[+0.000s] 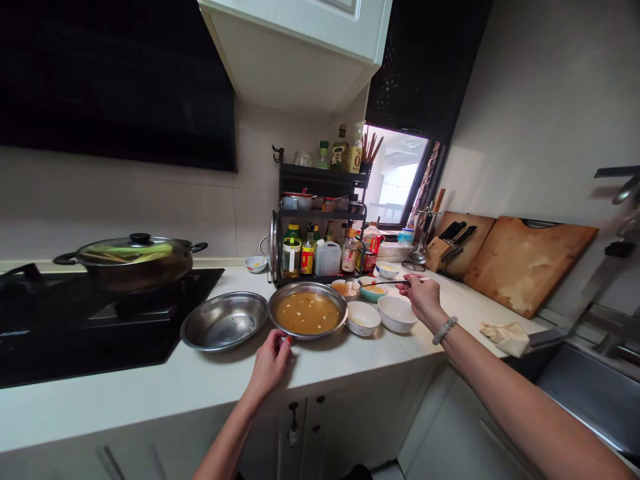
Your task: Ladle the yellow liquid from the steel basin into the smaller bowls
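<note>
The counter [150,393] is showing plain off-white, the hob [100,333] glossy black. The sauce bowl [306,287] is gleaming silver around orange-brown liquid flecked with pale bits; the empty bowl [224,321] is shining grey. Two white bowls [397,313] are showing no pattern, and a teal bowl [373,297] is showing yellow-orange inside. The wok [145,272] is looking dark, with a black knob and green and yellow under its glass. The rack [320,175] is showing black, the boards [525,263] warm brown, the cloth [506,337] beige. The left hand [270,363] is showing a red nail; a pale grey beaded bracelet [445,329] is circling the other wrist.
</note>
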`<move>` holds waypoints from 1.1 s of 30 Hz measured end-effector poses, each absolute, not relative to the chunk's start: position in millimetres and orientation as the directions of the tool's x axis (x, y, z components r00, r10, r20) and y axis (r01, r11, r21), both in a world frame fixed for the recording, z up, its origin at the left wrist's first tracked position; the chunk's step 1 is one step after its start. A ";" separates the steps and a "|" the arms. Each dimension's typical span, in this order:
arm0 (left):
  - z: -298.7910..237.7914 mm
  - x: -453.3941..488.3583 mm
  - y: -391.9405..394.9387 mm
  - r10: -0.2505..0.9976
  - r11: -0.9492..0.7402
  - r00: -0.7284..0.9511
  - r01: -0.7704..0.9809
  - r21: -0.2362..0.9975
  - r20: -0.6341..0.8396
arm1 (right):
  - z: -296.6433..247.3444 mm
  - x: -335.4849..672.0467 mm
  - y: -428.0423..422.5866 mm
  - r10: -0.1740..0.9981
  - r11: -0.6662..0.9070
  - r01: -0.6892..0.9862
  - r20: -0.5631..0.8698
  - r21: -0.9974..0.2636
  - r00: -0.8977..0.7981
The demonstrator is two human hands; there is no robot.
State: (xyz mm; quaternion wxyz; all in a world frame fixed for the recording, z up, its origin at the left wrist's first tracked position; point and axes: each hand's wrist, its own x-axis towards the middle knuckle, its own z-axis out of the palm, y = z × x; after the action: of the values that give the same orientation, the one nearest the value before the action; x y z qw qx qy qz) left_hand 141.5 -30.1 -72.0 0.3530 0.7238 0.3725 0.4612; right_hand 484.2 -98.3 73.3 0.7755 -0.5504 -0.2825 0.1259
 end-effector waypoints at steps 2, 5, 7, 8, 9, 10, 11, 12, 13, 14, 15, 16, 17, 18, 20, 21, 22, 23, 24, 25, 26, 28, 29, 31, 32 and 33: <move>-73.0 141.9 -29.7 0.865 -0.472 0.297 0.209 0.856 0.404 | 74.0 471.1 -99.2 0.544 0.361 0.115 0.309 -0.925 0.780; -74.0 142.5 -29.8 0.866 -0.469 0.293 0.197 0.861 0.404 | 73.1 450.6 -101.1 0.600 0.360 0.127 0.334 -0.924 0.727; -74.5 142.7 -30.0 0.864 -0.475 0.291 0.195 0.858 0.412 | 72.0 437.7 -103.4 0.637 0.365 0.178 0.384 -0.914 0.668; -74.7 142.7 -30.0 0.862 -0.478 0.293 0.195 0.856 0.415 | 71.6 431.8 -105.0 0.653 0.369 0.219 0.419 -0.903 0.630; -74.9 142.7 -29.9 0.861 -0.479 0.294 0.195 0.856 0.415 | 71.2 426.3 -106.9 0.668 0.375 0.268 0.459 -0.887 0.585; -75.1 142.8 -29.8 0.862 -0.477 0.295 0.193 0.858 0.413 | 70.9 421.4 -109.1 0.680 0.383 0.323 0.501 -0.865 0.535; -75.3 142.8 -29.7 0.863 -0.473 0.297 0.189 0.861 0.409 | 70.6 417.0 -111.5 0.688 0.395 0.379 0.543 -0.837 0.482; -75.4 142.9 -29.6 0.865 -0.468 0.297 0.184 0.864 0.405 | 70.2 413.1 -114.2 0.692 0.412 0.436 0.586 -0.800 0.422; -75.5 143.1 -29.6 0.866 -0.464 0.299 0.179 0.868 0.401 | 69.7 409.7 -117.0 0.689 0.433 0.489 0.628 -0.757 0.361; -75.5 143.2 -29.6 0.868 -0.460 0.297 0.175 0.870 0.399 | 69.0 406.7 -120.0 0.683 0.458 0.536 0.667 -0.709 0.299; -75.4 143.3 -29.7 0.870 -0.457 0.290 0.174 0.872 0.398 | 68.2 404.1 -123.0 0.672 0.485 0.574 0.701 -0.660 0.239; -75.2 143.4 -29.9 0.873 -0.454 0.284 0.173 0.874 0.397 | 67.5 402.0 -126.0 0.661 0.510 0.602 0.728 -0.614 0.182; -75.1 143.4 -30.1 0.875 -0.452 0.279 0.174 0.875 0.397 | 66.9 400.4 -128.8 0.653 0.533 0.623 0.747 -0.572 0.127; -74.8 143.3 -30.3 0.874 -0.454 0.278 0.175 0.874 0.399 | 66.7 399.6 -131.2 0.646 0.552 0.637 0.759 -0.538 0.081; -74.2 143.0 -30.7 0.868 -0.465 0.286 0.182 0.866 0.406 | 67.5 401.0 -134.3 0.638 0.563 0.656 0.769 -0.502 0.041; -73.6 142.7 -31.0 0.864 -0.472 0.294 0.186 0.862 0.409 | 68.7 403.8 -134.6 0.633 0.553 0.663 0.772 -0.504 0.059; -73.0 142.5 -31.3 0.861 -0.476 0.299 0.189 0.859 0.411 | 70.1 408.2 -133.9 0.625 0.534 0.669 0.774 -0.517 0.099; -72.3 142.3 -31.7 0.861 -0.476 0.301 0.190 0.858 0.411 | 71.6 414.4 -132.2 0.610 0.509 0.672 0.776 -0.538 0.160; -71.5 142.0 -32.0 0.863 -0.472 0.301 0.190 0.861 0.407 | 72.9 422.2 -129.6 0.589 0.477 0.673 0.774 -0.565 0.233; -70.7 141.9 -32.3 0.866 -0.466 0.299 0.188 0.865 0.401 | 73.7 431.3 -126.2 0.566 0.450 0.669 0.768 -0.592 0.298; -70.0 141.8 -32.6 0.869 -0.459 0.298 0.186 0.868 0.396 | 73.9 441.4 -122.3 0.536 0.418 0.664 0.759 -0.619 0.370; -69.4 141.7 -32.8 0.872 -0.452 0.296 0.185 0.873 0.389 | 71.7 462.1 -114.4 0.510 0.338 0.668 0.725 -0.663 0.462; -69.4 141.8 -32.7 0.873 -0.452 0.296 0.185 0.873 0.389 | 69.5 471.6 -110.8 0.509 0.289 0.678 0.708 -0.676 0.490; -69.9 141.9 -32.2 0.870 -0.456 0.298 0.188 0.870 0.392 | 63.3 487.2 -105.2 0.503 0.213 0.684 0.679 -0.697 0.535; -70.3 142.0 -32.0 0.869 -0.460 0.300 0.191 0.867 0.394 | 59.8 492.8 -103.4 0.509 0.184 0.674 0.656 -0.715 0.557; -70.6 142.0 -31.7 0.868 -0.462 0.302 0.195 0.865 0.395 | 56.2 497.1 -102.2 0.513 0.160 0.662 0.635 -0.732 0.578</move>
State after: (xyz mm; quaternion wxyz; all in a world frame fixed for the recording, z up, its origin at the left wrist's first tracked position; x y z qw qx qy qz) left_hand 142.0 -31.7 -70.6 0.3646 0.7197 0.3689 0.4615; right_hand 497.1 -102.2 56.2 0.6107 -0.6452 -0.4551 -0.0610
